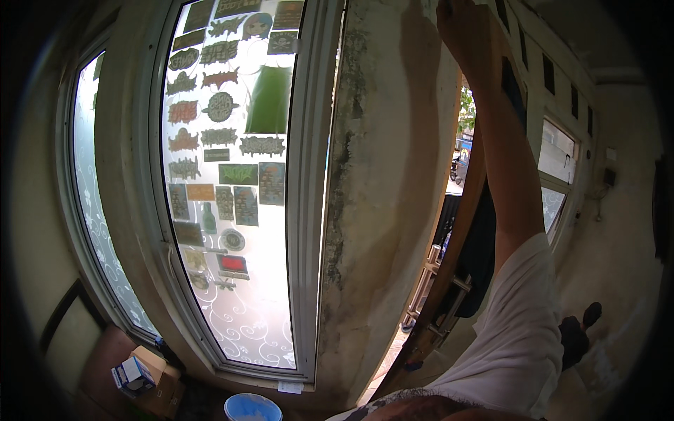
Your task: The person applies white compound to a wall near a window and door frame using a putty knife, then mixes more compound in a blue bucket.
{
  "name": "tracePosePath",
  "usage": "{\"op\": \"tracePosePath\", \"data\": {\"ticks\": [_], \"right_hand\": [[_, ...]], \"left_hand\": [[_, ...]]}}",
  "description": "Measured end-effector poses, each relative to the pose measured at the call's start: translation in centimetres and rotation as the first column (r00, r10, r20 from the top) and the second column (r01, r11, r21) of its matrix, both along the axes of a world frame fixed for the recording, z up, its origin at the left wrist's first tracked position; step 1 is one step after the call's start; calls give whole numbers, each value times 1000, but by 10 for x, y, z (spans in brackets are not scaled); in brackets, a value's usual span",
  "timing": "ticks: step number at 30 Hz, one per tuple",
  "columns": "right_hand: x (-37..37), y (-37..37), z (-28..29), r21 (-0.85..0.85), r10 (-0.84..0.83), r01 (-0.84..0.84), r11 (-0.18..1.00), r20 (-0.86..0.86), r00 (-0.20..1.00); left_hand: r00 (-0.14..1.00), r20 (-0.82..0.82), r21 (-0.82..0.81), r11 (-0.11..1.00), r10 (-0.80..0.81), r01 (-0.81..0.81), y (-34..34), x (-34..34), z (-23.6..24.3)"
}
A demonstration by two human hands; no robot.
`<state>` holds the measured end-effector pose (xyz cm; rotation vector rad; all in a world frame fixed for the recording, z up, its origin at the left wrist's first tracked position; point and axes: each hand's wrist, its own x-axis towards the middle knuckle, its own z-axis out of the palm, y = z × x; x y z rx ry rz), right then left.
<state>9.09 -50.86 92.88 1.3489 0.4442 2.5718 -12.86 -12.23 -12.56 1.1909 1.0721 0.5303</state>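
My right arm, in a white sleeve (516, 309), reaches up to the top of the view. My right hand (461, 28) is at the upper edge, beside the top of the wooden door (469, 210) and close to the stained wall (386, 175). Its fingers are partly cut off by the frame, so their grip and anything in them cannot be made out. The arm's shadow falls on the wall just to the left. Lower down, metal bar handles (453, 306) show on the door, which stands ajar with daylight in the gap. My left hand is out of view.
A tall frosted window (253, 316) covered with several stickers and patches is left of the wall. Below stand a blue bucket (253, 408) and an opened cardboard box (165, 389) with a blue-and-white box (132, 374). Dark shoes or clothing (574, 340) show at lower right.
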Motion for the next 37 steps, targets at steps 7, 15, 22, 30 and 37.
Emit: {"op": "tracePosePath", "data": {"ticks": [7, 15, 22, 30, 37], "right_hand": [[24, -7, 6, 8, 86, -87, 996, -227, 970], [73, -64, -52, -144, 148, -170, 975, -148, 978], [19, -27, -5, -35, 18, -18, 999, -11, 1000], [60, -23, 22, 2, 282, -294, 956, -288, 915], [67, -51, -68, -48, 279, -304, 952, -280, 919]], "left_hand": [[992, 76, 28, 994, 102, -104, -10, 0, 2], [997, -64, -19, 999, 32, -33, -8, 1, -4], [991, -117, 86, 995, 59, -49, -5, 6, 9], [993, -95, 48, 997, 63, -59, -16, 6, 12], [993, -48, -9, 994, 110, -111, -5, -2, -14]]}}
